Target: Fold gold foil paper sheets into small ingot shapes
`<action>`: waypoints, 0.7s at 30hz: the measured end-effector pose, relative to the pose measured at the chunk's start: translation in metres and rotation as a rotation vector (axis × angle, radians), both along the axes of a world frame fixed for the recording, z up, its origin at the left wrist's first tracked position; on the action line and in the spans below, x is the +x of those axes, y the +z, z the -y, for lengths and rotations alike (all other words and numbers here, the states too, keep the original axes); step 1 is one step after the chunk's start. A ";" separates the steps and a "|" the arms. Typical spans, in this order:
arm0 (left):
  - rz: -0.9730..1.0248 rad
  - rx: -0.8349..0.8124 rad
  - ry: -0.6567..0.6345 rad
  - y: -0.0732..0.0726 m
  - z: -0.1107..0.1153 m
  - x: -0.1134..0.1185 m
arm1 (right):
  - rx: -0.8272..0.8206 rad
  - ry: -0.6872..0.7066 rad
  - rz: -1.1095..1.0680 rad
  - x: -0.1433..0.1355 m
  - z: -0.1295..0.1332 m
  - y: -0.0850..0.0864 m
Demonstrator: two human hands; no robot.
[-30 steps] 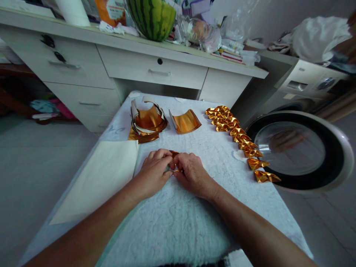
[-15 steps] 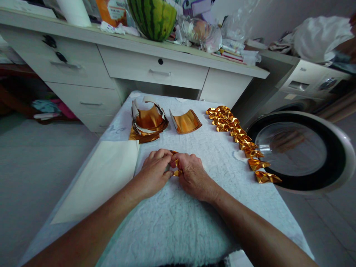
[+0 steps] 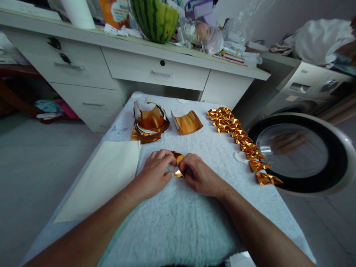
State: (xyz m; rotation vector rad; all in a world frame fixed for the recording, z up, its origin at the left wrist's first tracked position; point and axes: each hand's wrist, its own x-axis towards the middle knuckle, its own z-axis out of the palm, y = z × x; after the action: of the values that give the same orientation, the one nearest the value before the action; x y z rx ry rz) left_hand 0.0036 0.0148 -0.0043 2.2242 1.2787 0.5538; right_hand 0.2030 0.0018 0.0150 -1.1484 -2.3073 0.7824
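Note:
A shiny piece of gold foil paper point(image 3: 179, 158) is held between my two hands above the middle of the cloth-covered table point(image 3: 178, 218). My left hand point(image 3: 158, 168) grips its left side, fingers and thumb curled round it. On the other side my right hand point(image 3: 196, 172) pinches it with bent fingers; they hide part of its shape. Beyond my hands lies a single curved gold sheet point(image 3: 189, 122), and left of that a curled stack of gold sheets point(image 3: 150, 120). Folded gold foil pieces point(image 3: 244, 142) run in an overlapping row down the table's right side.
A flat cream sheet point(image 3: 102, 178) lies on the table's left. Behind stands a white desk with drawers point(image 3: 155, 70), bearing a cut watermelon point(image 3: 155, 22) and plastic bags. At the right, a washing machine's round door point(image 3: 294, 152) hangs open beside the table.
My right hand has moved slightly right, away from the left hand, and more of the gold foil paper shows between them. The whole view has shifted a little.

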 end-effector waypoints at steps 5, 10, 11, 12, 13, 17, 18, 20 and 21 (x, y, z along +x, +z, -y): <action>0.036 0.024 0.009 0.002 0.000 0.001 | 0.038 0.020 0.057 -0.003 0.001 0.003; 0.135 0.042 0.042 0.003 -0.002 0.003 | 0.083 -0.004 0.179 -0.007 0.003 0.002; 0.158 0.050 0.045 0.003 -0.002 0.004 | 0.091 0.001 0.198 -0.008 0.004 0.002; 0.177 0.060 0.051 0.004 -0.003 0.004 | 0.102 0.009 0.217 -0.008 0.004 0.002; 0.191 0.071 0.061 0.005 -0.004 0.004 | 0.115 0.018 0.235 -0.009 0.004 0.002; 0.174 0.160 0.137 0.005 -0.006 0.003 | 0.185 0.037 0.313 -0.010 0.004 0.003; 0.158 0.190 0.159 0.004 -0.007 0.003 | 0.197 0.041 0.327 -0.010 0.004 0.003; 0.132 0.226 0.182 0.002 -0.009 0.002 | 0.210 0.041 0.343 -0.008 0.003 0.004; 0.126 0.226 0.180 0.001 -0.009 0.001 | 0.209 0.031 0.348 -0.008 0.002 0.004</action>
State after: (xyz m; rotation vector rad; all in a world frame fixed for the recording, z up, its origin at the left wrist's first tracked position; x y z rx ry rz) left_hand 0.0050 0.0242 -0.0035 2.2231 1.4181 0.9335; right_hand 0.1955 -0.0005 0.0189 -1.2340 -2.6191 0.3590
